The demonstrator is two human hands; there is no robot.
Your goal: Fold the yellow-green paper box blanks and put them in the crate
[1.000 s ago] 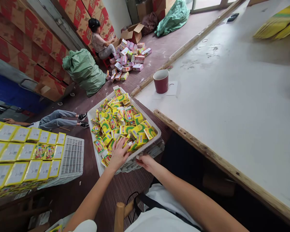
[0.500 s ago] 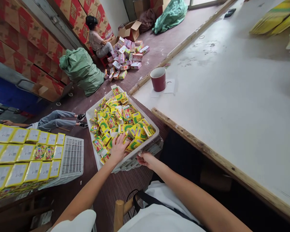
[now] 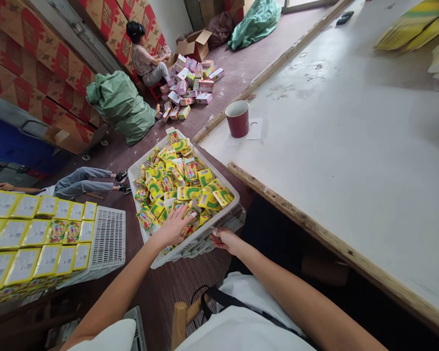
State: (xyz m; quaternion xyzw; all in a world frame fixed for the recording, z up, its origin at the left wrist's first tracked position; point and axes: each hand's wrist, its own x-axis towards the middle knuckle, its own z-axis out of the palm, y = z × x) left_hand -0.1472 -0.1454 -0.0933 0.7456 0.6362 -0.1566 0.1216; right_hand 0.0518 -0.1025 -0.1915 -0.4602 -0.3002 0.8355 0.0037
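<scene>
A white plastic tray (image 3: 231, 204) full of small yellow-and-green boxes (image 3: 188, 193) stands in front of me, on top of more trays. My left hand (image 3: 173, 227) lies over the boxes near the tray's close edge, palm down, fingers stretched and apart. Something white wraps its thumb tip. At the tray's near right corner is my right hand (image 3: 225, 241), its fingers curled together just outside the rim. A bit of white shows at those fingertips; whether it is held or is a wrap I cannot make out.
On the right, a white table (image 3: 332, 161) with a wooden edge bears a dark red mug (image 3: 237, 119). Left is a white crate (image 3: 109, 234) with rows of yellow packs (image 3: 36, 231). Beyond sit a person (image 3: 149, 58) by piled boxes, and a green sack (image 3: 122, 105). Another person's legs (image 3: 84, 180) show left.
My left hand has shifted slightly left across the boxes, and its fingers lie flatter. The tray's near left corner has swung a little toward me. My right hand stays at the rim.
</scene>
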